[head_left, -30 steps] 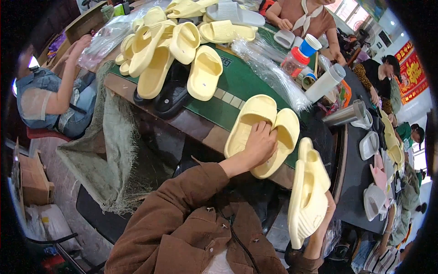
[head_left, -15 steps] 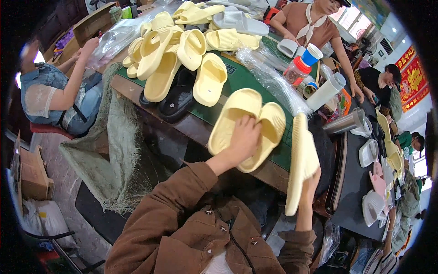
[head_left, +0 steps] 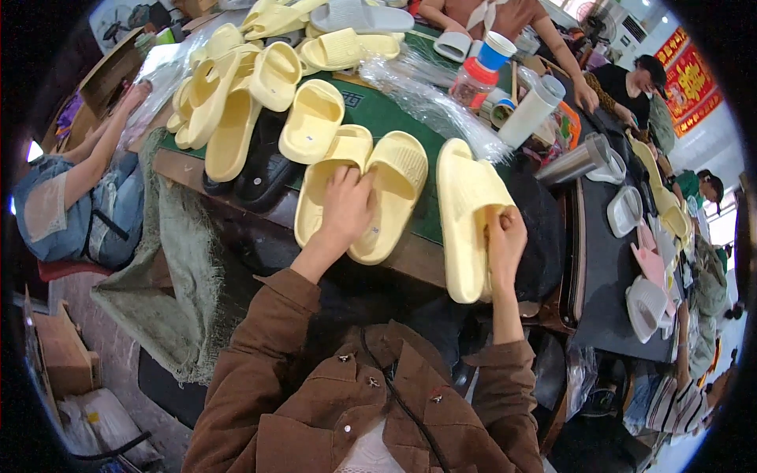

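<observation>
My left hand (head_left: 344,206) is closed over the touching inner edges of a pair of pale yellow slide slippers, at the table's front edge. The left slipper (head_left: 310,197) and right slipper (head_left: 398,177) of that pair lie side by side, straps away from me. Farther right, my right hand (head_left: 506,240) pinches the right side edge of another pale yellow slipper (head_left: 461,229), whose top faces up and strap points away. The fingertips of my left hand are partly hidden between the two slippers.
More yellow slippers (head_left: 233,130) and black slippers (head_left: 264,169) are heaped on the green mat (head_left: 430,209) to the left. Clear plastic bags (head_left: 430,94), a red-lidded jar (head_left: 473,83) and a white tumbler (head_left: 532,114) stand beyond. Co-workers sit around; a sack (head_left: 177,292) hangs left.
My right hand has turned its slipper from on edge to top up and brought it over the table's edge. The view has shifted, so the other things appear farther left.
</observation>
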`<state>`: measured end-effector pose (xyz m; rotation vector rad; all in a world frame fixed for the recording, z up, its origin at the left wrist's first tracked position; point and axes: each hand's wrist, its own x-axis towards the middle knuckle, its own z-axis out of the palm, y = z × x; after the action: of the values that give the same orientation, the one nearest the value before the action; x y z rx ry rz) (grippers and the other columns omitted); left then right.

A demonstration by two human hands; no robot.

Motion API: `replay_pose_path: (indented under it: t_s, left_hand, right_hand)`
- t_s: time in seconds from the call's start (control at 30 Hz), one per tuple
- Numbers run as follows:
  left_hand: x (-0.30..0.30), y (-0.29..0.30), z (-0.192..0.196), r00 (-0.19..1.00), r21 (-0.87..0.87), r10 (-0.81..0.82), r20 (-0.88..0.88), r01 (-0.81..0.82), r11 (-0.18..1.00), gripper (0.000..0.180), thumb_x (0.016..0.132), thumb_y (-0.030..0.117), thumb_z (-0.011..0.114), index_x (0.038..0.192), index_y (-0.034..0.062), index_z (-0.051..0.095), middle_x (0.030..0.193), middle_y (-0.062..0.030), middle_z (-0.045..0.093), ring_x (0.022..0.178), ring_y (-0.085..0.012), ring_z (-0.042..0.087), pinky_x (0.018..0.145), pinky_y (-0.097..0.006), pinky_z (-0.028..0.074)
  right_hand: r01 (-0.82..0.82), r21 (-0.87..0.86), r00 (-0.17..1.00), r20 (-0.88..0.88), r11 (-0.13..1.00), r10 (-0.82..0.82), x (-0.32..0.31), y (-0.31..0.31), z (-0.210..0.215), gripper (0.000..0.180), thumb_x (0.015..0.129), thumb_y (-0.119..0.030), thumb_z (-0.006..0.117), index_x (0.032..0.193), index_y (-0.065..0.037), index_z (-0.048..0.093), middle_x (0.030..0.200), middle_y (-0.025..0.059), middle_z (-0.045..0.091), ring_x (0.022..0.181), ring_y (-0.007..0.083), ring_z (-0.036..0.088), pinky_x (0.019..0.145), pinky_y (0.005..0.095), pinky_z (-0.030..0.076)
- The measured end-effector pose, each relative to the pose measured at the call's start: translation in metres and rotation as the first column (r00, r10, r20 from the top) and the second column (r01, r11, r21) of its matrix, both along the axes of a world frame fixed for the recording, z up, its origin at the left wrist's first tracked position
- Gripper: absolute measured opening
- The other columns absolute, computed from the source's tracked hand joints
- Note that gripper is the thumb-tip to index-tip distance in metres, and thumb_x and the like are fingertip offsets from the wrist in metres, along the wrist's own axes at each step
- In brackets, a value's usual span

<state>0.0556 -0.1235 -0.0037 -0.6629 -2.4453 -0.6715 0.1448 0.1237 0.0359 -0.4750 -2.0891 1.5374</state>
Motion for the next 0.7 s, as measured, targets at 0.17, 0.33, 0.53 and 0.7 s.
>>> replay_pose_path:
  t_s: [0.17, 0.33, 0.53, 0.7]
  left_hand:
    - [0.000, 0.000, 0.000, 0.999, -0.034, -0.027, 0.029, 0.028, 0.999, 0.038, 0.077, 0.012, 0.060, 0.114, 0.0047, 0.059, 0.095, -0.0116, 0.055, 0.097, -0.0287, 0.049, 0.083, -0.043, 0.041]
    - [0.007, -0.006, 0.007, 0.996, 0.027, -0.085, 0.035, 0.084, 0.996, 0.036, 0.076, 0.010, 0.061, 0.111, 0.0039, 0.059, 0.095, -0.0132, 0.052, 0.095, -0.0311, 0.049, 0.082, -0.044, 0.041]
    - [0.039, -0.004, 0.018, 0.997, 0.169, -0.071, -0.006, 0.071, 0.983, 0.041, 0.079, 0.012, 0.061, 0.118, 0.0019, 0.054, 0.111, -0.0188, 0.048, 0.105, -0.0354, 0.047, 0.090, -0.044, 0.039]
    - [0.066, 0.017, 0.041, 0.988, 0.276, -0.149, 0.046, 0.131, 0.952, 0.053, 0.084, 0.021, 0.061, 0.132, 0.0037, 0.044, 0.113, -0.0204, 0.045, 0.103, -0.0358, 0.046, 0.089, -0.043, 0.038]
  right_hand:
    - [-0.169, 0.023, 0.985, 0.053, 0.985, 0.167, -0.015, -0.012, -0.016, 0.014, 0.088, -0.009, 0.058, 0.097, 0.002, 0.056, 0.083, 0.0054, 0.058, 0.072, 0.0100, 0.054, 0.064, 0.0231, 0.044]
    - [-0.267, -0.169, 0.964, -0.048, 0.949, 0.263, 0.002, -0.009, -0.026, 0.024, 0.087, 0.001, 0.051, 0.111, 0.001, 0.053, 0.106, 0.0082, 0.057, 0.094, 0.0131, 0.055, 0.083, 0.0241, 0.044]
    - [-0.296, -0.332, 0.955, -0.086, 0.896, 0.284, 0.024, -0.006, -0.030, 0.023, 0.087, 0.009, 0.045, 0.109, 0.004, 0.053, 0.120, 0.0127, 0.053, 0.101, 0.0154, 0.056, 0.093, 0.0268, 0.044]
    - [-0.375, -0.376, 0.925, -0.218, 0.848, 0.312, 0.033, -0.016, -0.015, 0.019, 0.091, 0.003, 0.048, 0.109, 0.006, 0.053, 0.123, 0.0162, 0.051, 0.116, 0.0208, 0.051, 0.104, 0.0299, 0.038]
